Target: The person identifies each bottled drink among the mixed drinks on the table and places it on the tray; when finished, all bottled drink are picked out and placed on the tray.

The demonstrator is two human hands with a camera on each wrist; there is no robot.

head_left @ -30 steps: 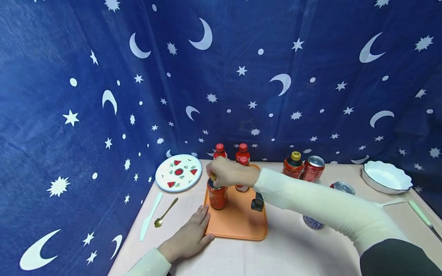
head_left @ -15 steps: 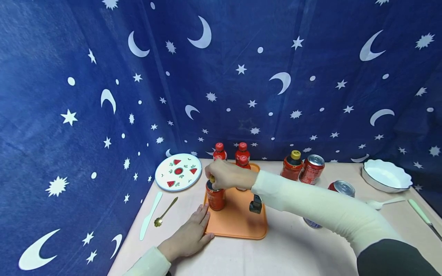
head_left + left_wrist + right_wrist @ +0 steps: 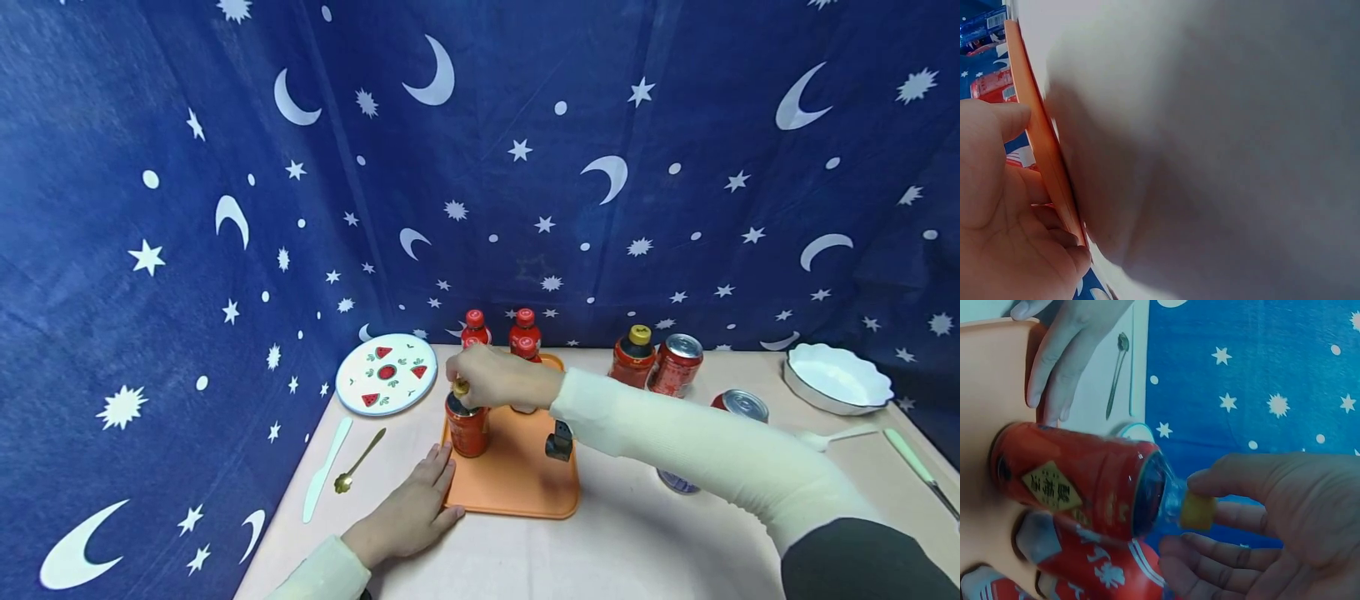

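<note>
In the head view my right hand (image 3: 501,377) reaches across to a red-labelled bottle (image 3: 468,429) with a yellow cap (image 3: 460,387). The bottle stands upright at the left side of an orange tray (image 3: 517,492). The right wrist view shows my thumb (image 3: 1229,475) and index finger pinching the cap (image 3: 1197,510), the other fingers loosely bent beside the neck. My left hand (image 3: 416,508) lies at the tray's left edge, fingers stretched out. In the left wrist view its thumb (image 3: 1013,119) and fingertips touch the tray's rim (image 3: 1047,147).
Several red-capped bottles (image 3: 525,329) stand at the tray's back. A watermelon plate (image 3: 386,375), knife (image 3: 327,471) and gold spoon (image 3: 360,461) lie left. At right are another yellow-capped bottle (image 3: 633,358), cans (image 3: 677,367), a white dish (image 3: 838,379), a white utensil (image 3: 832,437) and a green-handled utensil (image 3: 910,456).
The bottle has shifted slightly left on the tray, and more of its yellow cap shows under my right fingers. My left hand stays at the tray's edge.
</note>
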